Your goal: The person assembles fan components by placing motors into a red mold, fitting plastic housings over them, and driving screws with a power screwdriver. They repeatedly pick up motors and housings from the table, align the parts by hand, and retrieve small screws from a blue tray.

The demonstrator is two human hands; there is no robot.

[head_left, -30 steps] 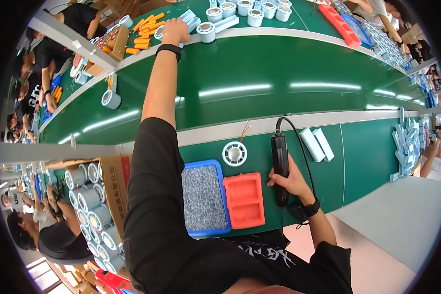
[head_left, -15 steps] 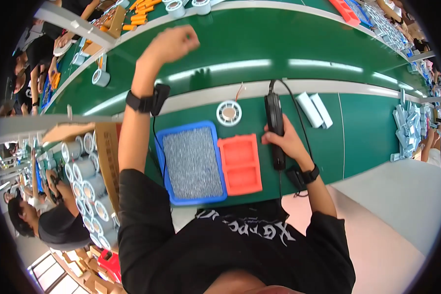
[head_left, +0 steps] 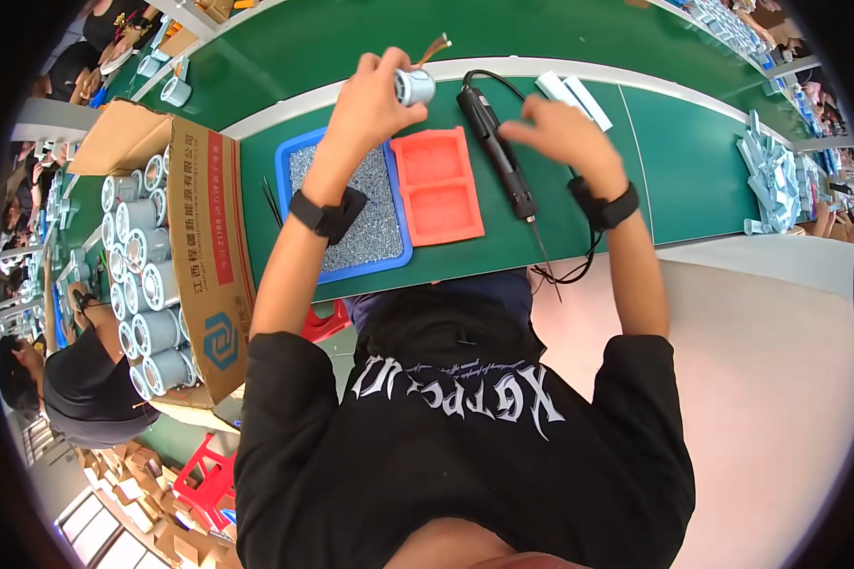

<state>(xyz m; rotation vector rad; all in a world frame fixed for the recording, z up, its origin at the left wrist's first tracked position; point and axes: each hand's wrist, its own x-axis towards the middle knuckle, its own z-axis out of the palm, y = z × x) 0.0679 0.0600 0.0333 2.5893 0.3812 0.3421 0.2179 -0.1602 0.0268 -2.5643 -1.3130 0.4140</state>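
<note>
Stretching right across the view, the green table [head_left: 678, 180] carries the whole show! Off to its left stands a packed cardboard box [head_left: 209, 228]. Nearer the middle comes the blue tray [head_left: 375, 265], with the red tray [head_left: 436, 187], split into two compartments, right up against it. Further right, the black screwdriver [head_left: 495, 142] lies slanted, its thin shaft [head_left: 543, 248] poking past the table's near edge. And the step in hand? It looks like a handling stage, with the tool lying loose; the next move, I'd judge, calls for a firm, steady hold. To the hands! The right hand [head_left: 565, 133], blurred, is loosely spread, nothing visible in it, fingertips close by the screwdriver; whether they touch, I cannot tell. The left hand [head_left: 375, 104] is closed around a round pale-blue piece [head_left: 417, 87], up near the red tray's far edge. Thin wires [head_left: 436, 47] stick out from that piece, ends free. Tiniest of the lot, grey bits [head_left: 375, 232] fill the blue tray!
</note>
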